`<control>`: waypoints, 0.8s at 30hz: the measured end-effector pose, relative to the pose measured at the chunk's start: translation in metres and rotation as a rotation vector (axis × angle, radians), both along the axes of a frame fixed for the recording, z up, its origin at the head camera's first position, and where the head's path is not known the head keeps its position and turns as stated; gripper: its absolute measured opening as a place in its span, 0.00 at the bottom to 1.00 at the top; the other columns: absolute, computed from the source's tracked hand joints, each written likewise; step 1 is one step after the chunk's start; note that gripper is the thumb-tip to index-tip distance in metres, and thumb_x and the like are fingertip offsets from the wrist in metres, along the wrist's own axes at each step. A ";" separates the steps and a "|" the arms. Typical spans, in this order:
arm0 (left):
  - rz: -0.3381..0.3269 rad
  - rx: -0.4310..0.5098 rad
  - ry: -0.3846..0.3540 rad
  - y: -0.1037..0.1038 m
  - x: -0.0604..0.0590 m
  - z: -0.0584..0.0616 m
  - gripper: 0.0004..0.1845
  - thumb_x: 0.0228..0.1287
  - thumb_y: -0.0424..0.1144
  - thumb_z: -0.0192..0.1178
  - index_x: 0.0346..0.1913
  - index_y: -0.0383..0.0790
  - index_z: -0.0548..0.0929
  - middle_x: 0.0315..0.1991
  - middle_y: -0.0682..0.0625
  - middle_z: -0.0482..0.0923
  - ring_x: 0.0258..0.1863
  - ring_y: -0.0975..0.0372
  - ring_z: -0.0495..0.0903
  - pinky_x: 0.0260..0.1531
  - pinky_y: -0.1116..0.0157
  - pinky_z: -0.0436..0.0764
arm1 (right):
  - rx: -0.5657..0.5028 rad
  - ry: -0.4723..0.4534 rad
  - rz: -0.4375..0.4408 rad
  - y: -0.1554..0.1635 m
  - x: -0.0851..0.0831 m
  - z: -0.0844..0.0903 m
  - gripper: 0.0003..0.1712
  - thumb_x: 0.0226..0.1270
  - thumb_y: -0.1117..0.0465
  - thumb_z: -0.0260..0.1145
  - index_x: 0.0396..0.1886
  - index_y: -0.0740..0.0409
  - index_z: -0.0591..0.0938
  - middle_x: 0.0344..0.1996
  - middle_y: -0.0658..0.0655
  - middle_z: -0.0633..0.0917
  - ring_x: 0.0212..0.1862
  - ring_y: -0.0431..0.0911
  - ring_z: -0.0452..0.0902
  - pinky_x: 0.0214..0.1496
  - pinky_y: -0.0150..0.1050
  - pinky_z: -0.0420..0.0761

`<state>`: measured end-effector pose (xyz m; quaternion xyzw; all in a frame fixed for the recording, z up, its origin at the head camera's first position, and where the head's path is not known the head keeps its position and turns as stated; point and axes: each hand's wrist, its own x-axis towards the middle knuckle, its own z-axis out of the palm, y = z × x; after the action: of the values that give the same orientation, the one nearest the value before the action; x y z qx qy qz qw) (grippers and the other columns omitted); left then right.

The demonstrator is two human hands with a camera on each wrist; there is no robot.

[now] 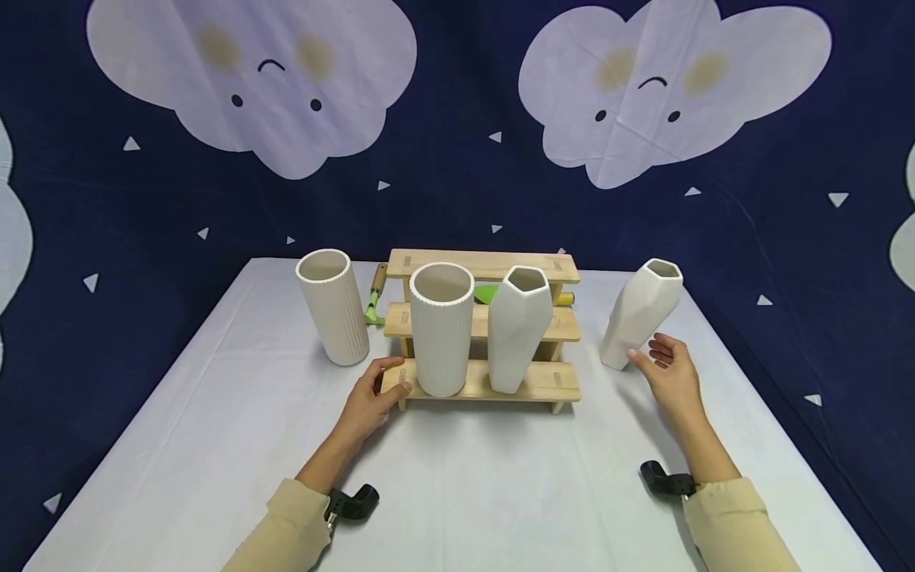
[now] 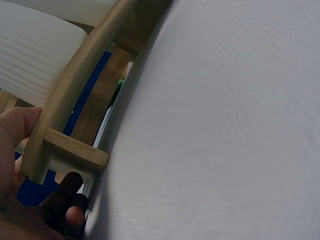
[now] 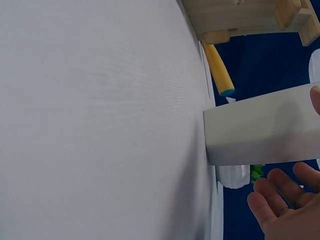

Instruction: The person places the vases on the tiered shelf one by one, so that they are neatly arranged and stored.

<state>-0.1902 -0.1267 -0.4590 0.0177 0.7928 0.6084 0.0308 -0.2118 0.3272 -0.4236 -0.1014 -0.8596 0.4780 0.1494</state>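
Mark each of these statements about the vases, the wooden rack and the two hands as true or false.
1. Two vases stand on the wooden rack. True.
2. The left hand grips the rack's lowest step. True.
3. The right hand holds a ribbed vase. False: it is open beside the faceted vase on the table.
4. The ribbed vase left of the rack lies on its side. False: it stands upright.

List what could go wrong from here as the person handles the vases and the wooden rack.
1. The left hand grips the wooden rack at its bottom step; shifting it could topple the ribbed vase and faceted vase standing there.
2. The right hand is open beside the angular vase; a nudge might tip it.
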 end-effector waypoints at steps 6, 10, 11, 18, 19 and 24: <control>-0.006 0.012 -0.024 0.002 0.006 0.014 0.27 0.62 0.37 0.61 0.64 0.41 0.68 0.53 0.39 0.74 0.43 0.64 0.71 0.42 0.71 0.73 | 0.010 0.003 0.047 0.001 -0.005 0.004 0.42 0.64 0.50 0.62 0.69 0.68 0.57 0.62 0.69 0.69 0.63 0.59 0.65 0.66 0.53 0.64; -0.009 0.003 -0.022 0.005 0.016 0.032 0.26 0.63 0.35 0.60 0.63 0.39 0.68 0.53 0.38 0.74 0.43 0.64 0.71 0.42 0.72 0.72 | 0.021 0.002 0.048 0.000 -0.009 0.006 0.42 0.64 0.50 0.62 0.69 0.67 0.56 0.62 0.68 0.69 0.62 0.57 0.65 0.64 0.50 0.65; -0.007 0.005 -0.025 0.005 0.017 0.033 0.25 0.63 0.35 0.60 0.63 0.39 0.68 0.53 0.39 0.74 0.43 0.64 0.71 0.42 0.72 0.72 | 0.023 0.002 0.048 0.001 -0.011 0.006 0.42 0.64 0.50 0.62 0.70 0.67 0.56 0.61 0.68 0.69 0.62 0.57 0.65 0.64 0.48 0.66; -0.009 0.007 -0.032 0.006 0.017 0.034 0.26 0.63 0.35 0.59 0.64 0.39 0.68 0.54 0.38 0.73 0.44 0.64 0.71 0.43 0.72 0.72 | 0.024 0.002 0.050 0.001 -0.016 0.007 0.42 0.64 0.51 0.63 0.69 0.66 0.57 0.60 0.67 0.71 0.54 0.43 0.69 0.51 0.22 0.66; -0.010 0.011 -0.032 0.006 0.016 0.032 0.26 0.63 0.35 0.60 0.64 0.39 0.68 0.54 0.38 0.73 0.44 0.64 0.71 0.43 0.72 0.73 | 0.022 0.004 0.053 0.001 -0.016 0.007 0.42 0.64 0.51 0.64 0.69 0.67 0.57 0.60 0.67 0.71 0.51 0.39 0.69 0.49 0.19 0.66; -0.005 0.014 -0.040 0.003 0.006 0.015 0.27 0.62 0.37 0.61 0.64 0.42 0.68 0.55 0.40 0.73 0.45 0.63 0.71 0.44 0.71 0.73 | 0.009 0.009 0.058 0.000 -0.021 0.007 0.42 0.63 0.52 0.64 0.68 0.68 0.58 0.60 0.68 0.71 0.44 0.26 0.64 0.46 0.16 0.66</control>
<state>-0.1839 -0.1242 -0.4439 0.0076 0.7876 0.6142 0.0481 -0.2324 0.3273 -0.4161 -0.0737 -0.8635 0.4788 0.1400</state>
